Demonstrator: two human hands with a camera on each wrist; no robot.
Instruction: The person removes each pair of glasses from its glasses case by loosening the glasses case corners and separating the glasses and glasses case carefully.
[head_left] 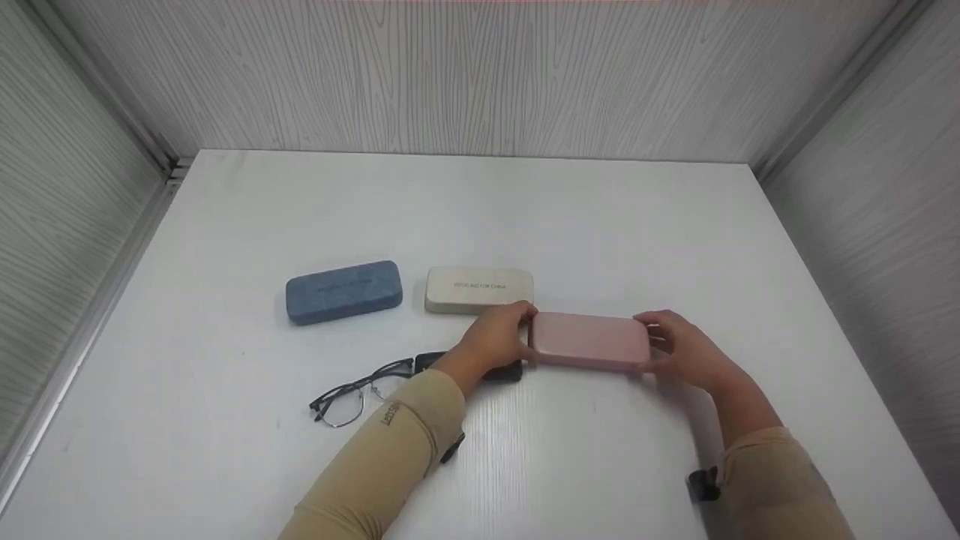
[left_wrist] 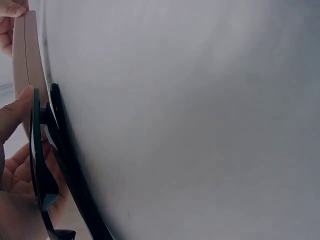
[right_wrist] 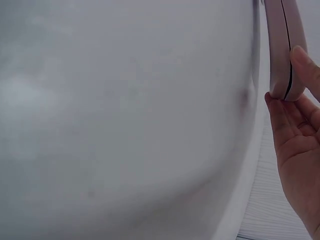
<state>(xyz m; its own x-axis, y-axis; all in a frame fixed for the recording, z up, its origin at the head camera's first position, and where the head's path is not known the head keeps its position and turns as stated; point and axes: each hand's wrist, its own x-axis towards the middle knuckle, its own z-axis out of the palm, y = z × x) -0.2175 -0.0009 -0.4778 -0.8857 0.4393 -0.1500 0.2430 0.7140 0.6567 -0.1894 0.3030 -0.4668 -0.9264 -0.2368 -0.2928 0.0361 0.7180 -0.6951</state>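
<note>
Both hands hold a pink glasses case (head_left: 589, 337) by its two short ends. My left hand (head_left: 489, 339) grips the left end, with the thumb at the near edge and fingers at the far edge. My right hand (head_left: 686, 351) pinches the right end the same way. The lid is down, and a thin dark seam runs along the side of the case (right_wrist: 281, 50) in the right wrist view. Black sunglasses (head_left: 506, 372) lie under my left hand and wrist, partly hidden; their dark frame (left_wrist: 75, 175) crosses in front of the hand in the left wrist view.
A cream glasses case (head_left: 480, 287) with lettering sits just behind my left hand. Further left is a blue glasses case (head_left: 345, 292). Thin-framed eyeglasses (head_left: 352, 394) lie left of the sunglasses. Wood-grain panels (head_left: 465, 75) enclose the white table (head_left: 480, 202) at the back and sides.
</note>
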